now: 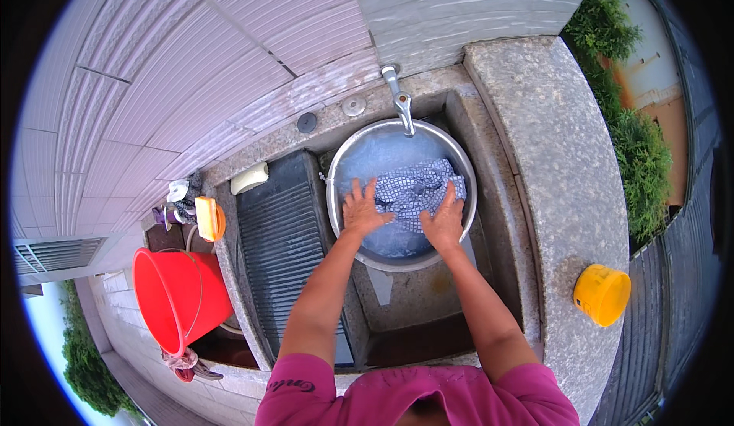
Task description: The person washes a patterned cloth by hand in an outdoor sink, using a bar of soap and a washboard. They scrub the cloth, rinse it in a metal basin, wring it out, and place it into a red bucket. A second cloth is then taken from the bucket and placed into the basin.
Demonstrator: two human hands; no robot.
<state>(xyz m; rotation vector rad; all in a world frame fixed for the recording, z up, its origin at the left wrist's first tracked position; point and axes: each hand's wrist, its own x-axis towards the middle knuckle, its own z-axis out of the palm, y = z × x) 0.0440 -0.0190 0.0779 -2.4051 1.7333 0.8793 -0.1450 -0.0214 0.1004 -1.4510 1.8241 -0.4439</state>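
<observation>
My left hand [364, 211] is at the left edge of a wet blue-and-white patterned cloth [410, 188], its fingers spread. On the cloth's lower right side lies my right hand [444, 219], thumb and fingers apart. The cloth is bunched up in cloudy bluish water [373, 153] that fills a round metal basin [336, 219]. Above the basin's back rim reaches a chrome faucet [399, 102]; no stream shows from its spout. The basin rests in a stone sink [413, 300].
Left of the basin is a dark ribbed washboard [281, 236] with a pale soap-like block [249, 178] at its top. A brush [209, 219], a red bucket [180, 297] and bunched fabric [186, 363] are farther left. A yellow tub [602, 295] stands on the right stone ledge [550, 139].
</observation>
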